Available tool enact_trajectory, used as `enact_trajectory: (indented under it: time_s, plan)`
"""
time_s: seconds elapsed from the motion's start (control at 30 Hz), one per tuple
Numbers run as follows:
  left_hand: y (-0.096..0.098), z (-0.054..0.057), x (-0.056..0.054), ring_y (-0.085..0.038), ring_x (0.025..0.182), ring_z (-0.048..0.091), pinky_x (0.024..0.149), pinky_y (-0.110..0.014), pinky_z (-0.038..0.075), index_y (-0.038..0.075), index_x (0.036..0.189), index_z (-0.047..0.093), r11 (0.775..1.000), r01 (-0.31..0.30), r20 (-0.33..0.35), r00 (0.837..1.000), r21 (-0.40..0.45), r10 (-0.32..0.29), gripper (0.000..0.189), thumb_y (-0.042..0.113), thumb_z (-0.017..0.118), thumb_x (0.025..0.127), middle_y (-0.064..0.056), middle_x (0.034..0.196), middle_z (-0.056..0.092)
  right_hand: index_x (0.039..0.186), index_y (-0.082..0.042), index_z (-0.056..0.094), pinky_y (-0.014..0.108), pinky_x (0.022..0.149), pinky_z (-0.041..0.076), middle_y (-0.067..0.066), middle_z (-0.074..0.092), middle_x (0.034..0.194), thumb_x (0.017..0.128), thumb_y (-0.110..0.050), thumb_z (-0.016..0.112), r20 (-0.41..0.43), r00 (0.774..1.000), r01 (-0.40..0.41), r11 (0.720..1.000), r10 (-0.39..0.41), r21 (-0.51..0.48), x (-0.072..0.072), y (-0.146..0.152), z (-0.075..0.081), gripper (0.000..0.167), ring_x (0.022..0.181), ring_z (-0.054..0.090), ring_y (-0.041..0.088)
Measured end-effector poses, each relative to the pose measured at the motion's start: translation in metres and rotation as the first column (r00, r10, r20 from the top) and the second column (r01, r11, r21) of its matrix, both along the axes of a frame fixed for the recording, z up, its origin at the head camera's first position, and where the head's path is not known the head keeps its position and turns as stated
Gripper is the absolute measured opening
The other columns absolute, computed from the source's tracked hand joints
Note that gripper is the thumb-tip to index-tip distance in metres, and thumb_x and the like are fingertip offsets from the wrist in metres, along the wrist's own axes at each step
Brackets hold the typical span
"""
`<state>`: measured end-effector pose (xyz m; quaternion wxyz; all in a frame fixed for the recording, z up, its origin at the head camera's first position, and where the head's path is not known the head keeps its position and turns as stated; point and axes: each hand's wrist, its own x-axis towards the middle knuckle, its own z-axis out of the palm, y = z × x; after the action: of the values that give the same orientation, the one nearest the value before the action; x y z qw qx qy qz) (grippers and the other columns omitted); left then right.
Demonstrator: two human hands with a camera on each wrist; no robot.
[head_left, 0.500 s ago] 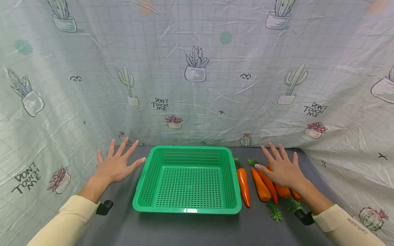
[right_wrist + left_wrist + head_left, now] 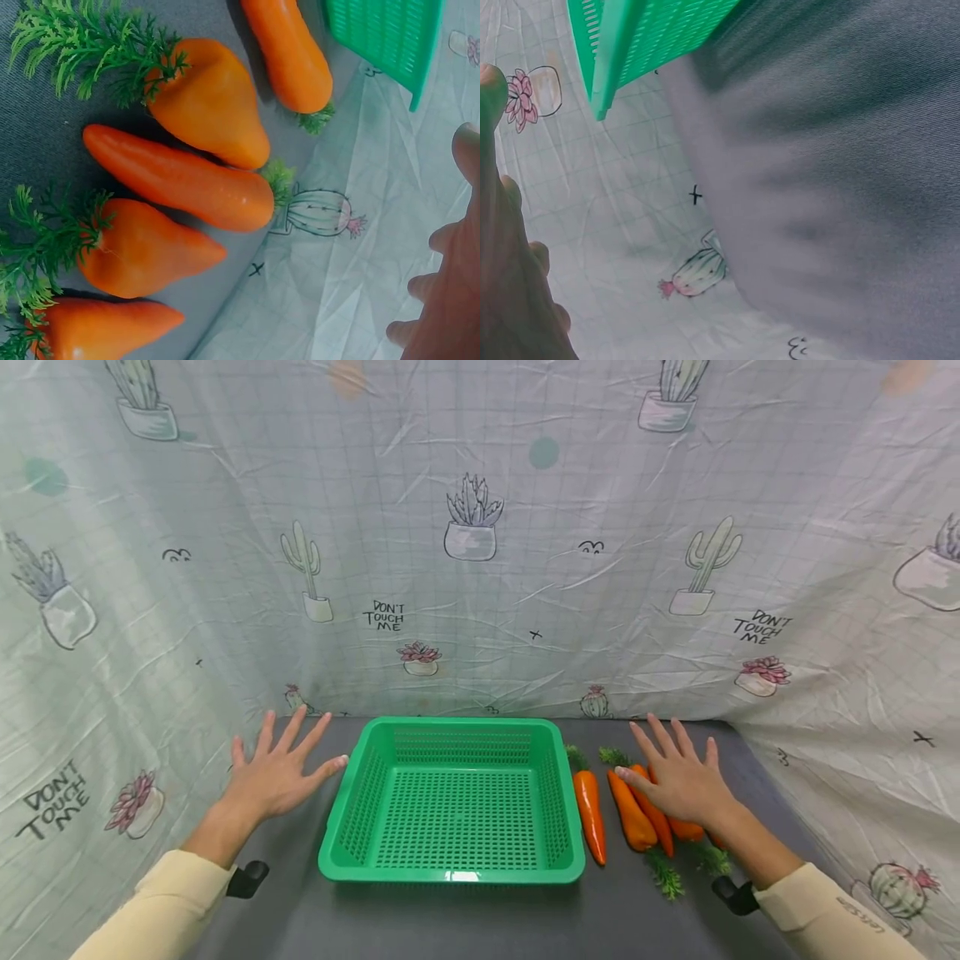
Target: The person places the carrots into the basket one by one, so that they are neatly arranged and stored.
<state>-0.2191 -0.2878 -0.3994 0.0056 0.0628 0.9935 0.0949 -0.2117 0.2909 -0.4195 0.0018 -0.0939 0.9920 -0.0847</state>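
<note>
My left hand (image 2: 273,781) hovers with spread fingers just left of a green plastic basket (image 2: 452,876), its thumb close to the basket's left rim. In the left wrist view the same hand (image 2: 514,277) shows at the left edge, holding nothing. On the other side, my right hand (image 2: 686,781) is spread over several orange carrots (image 2: 632,810) with green leafy tops, hiding part of them. The right wrist view shows the carrots (image 2: 180,176) lying side by side below the hand (image 2: 446,292), short thick ones among longer slim ones. One long carrot (image 2: 590,814) lies right beside the basket.
A grey cloth (image 2: 465,931) covers the table. Behind and at both sides hangs a pale curtain (image 2: 480,593) printed with cacti and lettering. The basket's perforated floor is bare. Dark wrist straps (image 2: 246,880) sit under both cuffs.
The whole head view has shifted slightly to the left. Both hands stay spread in nearly the same places, and the basket and carrots have not moved.
</note>
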Motion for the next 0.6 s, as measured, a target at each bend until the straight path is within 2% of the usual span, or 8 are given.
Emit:
enact_trajectory:
  time_s: [0.27, 0.6]
  plan:
    - [-0.001, -0.008, 0.002, -0.058, 0.157, -0.005, 0.109, -0.09, -0.004, 0.033, 0.169, 0.009, 1.0, -0.002, -0.015, 1.0, -0.014, 0.002, 0.087, 0.078, 0.038, 0.1, -0.015, 0.177, 0.002, 0.168, -0.016, 0.021, 0.086, 0.114, -0.005, 0.018, 0.009, 0.176, 0.103, -0.072, 0.042, -0.012, 1.0, 0.004, 1.0, -0.004, 0.001, 0.001, -0.003, -0.005, 0.088, 0.158, 0.007, 0.053]
    - [0.0, -0.017, 0.005, -0.055, 0.159, -0.006, 0.11, -0.089, -0.004, 0.034, 0.169, 0.009, 1.0, 0.004, -0.008, 1.0, -0.002, -0.004, 0.087, 0.078, 0.039, 0.099, -0.012, 0.177, 0.0, 0.168, -0.018, 0.021, 0.086, 0.114, -0.003, 0.017, 0.01, 0.176, 0.102, -0.072, 0.042, -0.002, 1.0, 0.005, 1.0, -0.005, -0.022, 0.004, -0.007, -0.014, 0.088, 0.159, 0.007, 0.053]
